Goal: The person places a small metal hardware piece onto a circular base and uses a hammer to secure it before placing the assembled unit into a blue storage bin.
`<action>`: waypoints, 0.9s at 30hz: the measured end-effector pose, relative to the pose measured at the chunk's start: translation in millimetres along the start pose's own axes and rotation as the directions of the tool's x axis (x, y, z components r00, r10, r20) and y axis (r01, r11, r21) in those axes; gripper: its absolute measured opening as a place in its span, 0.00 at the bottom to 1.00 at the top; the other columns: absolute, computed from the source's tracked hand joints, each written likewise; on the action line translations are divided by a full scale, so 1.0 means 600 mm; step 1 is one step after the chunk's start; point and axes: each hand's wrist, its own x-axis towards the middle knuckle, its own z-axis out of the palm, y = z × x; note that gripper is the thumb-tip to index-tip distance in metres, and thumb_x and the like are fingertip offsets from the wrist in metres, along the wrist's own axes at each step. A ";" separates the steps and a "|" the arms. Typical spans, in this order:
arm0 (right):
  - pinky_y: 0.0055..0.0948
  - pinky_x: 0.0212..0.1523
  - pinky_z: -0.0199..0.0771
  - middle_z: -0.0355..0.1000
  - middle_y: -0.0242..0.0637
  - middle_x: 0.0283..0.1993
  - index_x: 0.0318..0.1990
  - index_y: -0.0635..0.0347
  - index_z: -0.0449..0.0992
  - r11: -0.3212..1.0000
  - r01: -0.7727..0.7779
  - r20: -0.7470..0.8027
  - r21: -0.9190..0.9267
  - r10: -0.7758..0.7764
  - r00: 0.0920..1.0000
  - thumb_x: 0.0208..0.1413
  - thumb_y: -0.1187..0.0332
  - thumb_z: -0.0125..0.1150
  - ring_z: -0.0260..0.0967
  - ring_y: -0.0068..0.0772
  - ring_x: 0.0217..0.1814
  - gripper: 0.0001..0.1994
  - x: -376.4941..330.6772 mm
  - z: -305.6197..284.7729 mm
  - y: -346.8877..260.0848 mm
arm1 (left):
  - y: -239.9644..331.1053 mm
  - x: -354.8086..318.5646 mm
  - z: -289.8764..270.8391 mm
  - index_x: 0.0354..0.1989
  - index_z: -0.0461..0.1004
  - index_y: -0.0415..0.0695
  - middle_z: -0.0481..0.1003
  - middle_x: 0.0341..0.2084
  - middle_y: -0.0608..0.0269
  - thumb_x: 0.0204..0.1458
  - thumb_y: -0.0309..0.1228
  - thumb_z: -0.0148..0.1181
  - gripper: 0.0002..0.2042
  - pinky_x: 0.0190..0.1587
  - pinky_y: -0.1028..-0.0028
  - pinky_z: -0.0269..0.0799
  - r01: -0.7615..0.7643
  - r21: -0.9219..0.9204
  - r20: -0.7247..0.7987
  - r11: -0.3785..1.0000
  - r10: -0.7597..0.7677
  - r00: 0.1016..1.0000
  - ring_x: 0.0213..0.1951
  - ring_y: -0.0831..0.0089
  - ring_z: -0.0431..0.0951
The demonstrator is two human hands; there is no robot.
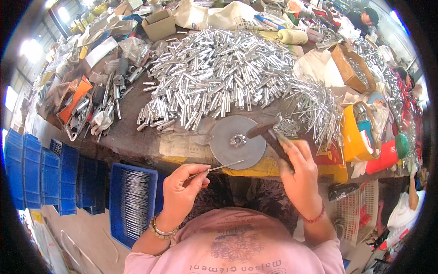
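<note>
Between the thumb and fingers of my left hand (179, 191) is a thin metal rod (227, 165), pinched near one end. Its free tip points right, over the near edge of a round grey metal disc (223, 148). A small metal fitting with a lobed outline (237, 140) sits at the disc's middle. My right hand (301, 176) is wrapped round the dark handle of a hammer (261, 129). The hammer's head is above the disc's right side, beside the fitting; whether it touches the disc I cannot tell.
A large heap of short silver metal tubes (219, 73) covers the bench behind the disc. Thin metal pins (319, 109) lie right, near a cut yellow container (353, 137). Tools and rags crowd the left. Below stands a blue crate (114, 205) of metal rods.
</note>
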 end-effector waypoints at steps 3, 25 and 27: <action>0.45 0.43 0.81 0.77 0.45 0.46 0.66 0.59 0.80 1.000 0.002 0.071 -0.004 -0.001 0.997 0.58 0.82 0.65 0.80 0.54 0.42 0.26 -0.033 -0.020 -0.012 | 0.009 -0.006 0.005 0.54 0.85 0.38 0.85 0.45 0.57 0.64 0.15 0.64 0.12 0.45 0.74 0.85 -0.174 0.141 0.022 0.975 0.173 0.985 0.41 0.73 0.87; 0.41 0.37 0.81 0.73 0.38 0.44 0.61 0.54 0.83 0.994 0.099 -0.037 -0.041 -0.101 0.994 0.54 0.79 0.68 0.78 0.45 0.39 0.24 -0.038 -0.024 -0.056 | 0.018 0.000 -0.008 0.52 0.86 0.39 0.83 0.40 0.56 0.60 0.14 0.63 0.15 0.39 0.73 0.81 -0.315 0.263 0.141 0.912 0.286 0.948 0.34 0.72 0.84; 0.41 0.37 0.81 0.72 0.38 0.44 0.60 0.54 0.83 0.996 0.084 -0.093 -0.005 -0.084 0.992 0.54 0.79 0.67 0.78 0.46 0.38 0.24 -0.045 -0.017 -0.055 | 0.022 -0.001 -0.008 0.51 0.86 0.39 0.83 0.39 0.57 0.60 0.14 0.63 0.14 0.38 0.73 0.81 -0.265 0.254 0.145 0.930 0.234 0.961 0.34 0.72 0.84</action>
